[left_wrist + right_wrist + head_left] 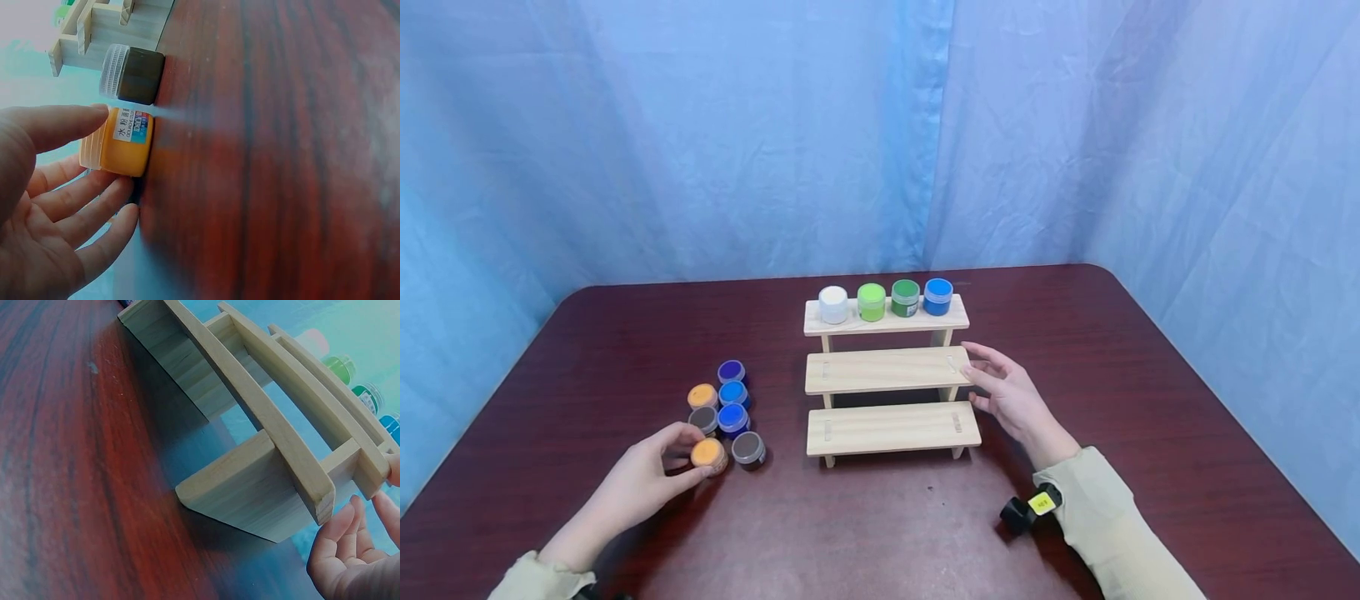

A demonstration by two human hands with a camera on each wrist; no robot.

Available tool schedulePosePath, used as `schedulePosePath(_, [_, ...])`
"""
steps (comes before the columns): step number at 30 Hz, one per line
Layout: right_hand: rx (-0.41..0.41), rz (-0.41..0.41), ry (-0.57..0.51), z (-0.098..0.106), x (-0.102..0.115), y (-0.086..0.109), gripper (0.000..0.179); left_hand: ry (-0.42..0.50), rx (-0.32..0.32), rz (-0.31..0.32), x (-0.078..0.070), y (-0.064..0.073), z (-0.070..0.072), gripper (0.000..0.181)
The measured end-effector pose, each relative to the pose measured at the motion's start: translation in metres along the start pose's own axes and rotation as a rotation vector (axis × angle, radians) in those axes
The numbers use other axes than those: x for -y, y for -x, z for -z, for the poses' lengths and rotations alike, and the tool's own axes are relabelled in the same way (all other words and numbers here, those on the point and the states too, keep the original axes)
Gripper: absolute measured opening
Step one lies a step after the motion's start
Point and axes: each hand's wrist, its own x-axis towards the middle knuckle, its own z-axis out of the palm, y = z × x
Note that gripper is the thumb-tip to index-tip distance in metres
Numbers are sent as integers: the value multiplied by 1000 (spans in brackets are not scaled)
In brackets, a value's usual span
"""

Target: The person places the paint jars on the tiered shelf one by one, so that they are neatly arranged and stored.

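My left hand [643, 471] pinches an orange paint jar [708, 454] between thumb and fingers, low over the table; its printed label faces the left wrist camera. Just beyond it stands a dark brown paint jar [142, 75]. My right hand [1011, 396] grips the right end of the middle step of a three-step wooden display stand [887, 371], thumb on the board. On the top step sit a white jar [833, 306], a light green jar [872, 302], a dark green jar [906, 298] and a blue jar [937, 297]. The middle and bottom steps are bare.
Beside the left hand cluster another orange jar [702, 396], a second brown jar [704, 420], and several blue or violet jars [733, 420]. The dark red-brown table [880, 533] has blue curtains [760, 150] behind it and at its sides.
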Motion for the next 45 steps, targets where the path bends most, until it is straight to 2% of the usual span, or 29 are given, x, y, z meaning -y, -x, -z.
schedulePosePath(8, [-2,2,5,0,0,0,56,8,13,-4,3,1,2,33])
schedulePosePath(15, [-8,0,13,0,0,1,56,43,35,32,2,4,4,33])
schedulePosePath(25, [-7,-1,14,0,0,1,56,95,-59,10,1,7,8,39])
schedulePosePath(32, [-8,-3,9,0,0,0,56,129,-89,0,-1,8,12,41])
schedulePosePath(38, [-7,-3,5,0,0,-1,55,99,-119,-13,-5,8,17,39])
schedulePosePath(45, [-8,-6,7,0,-1,-1,55,120,-137,-23,-12,5,20,40])
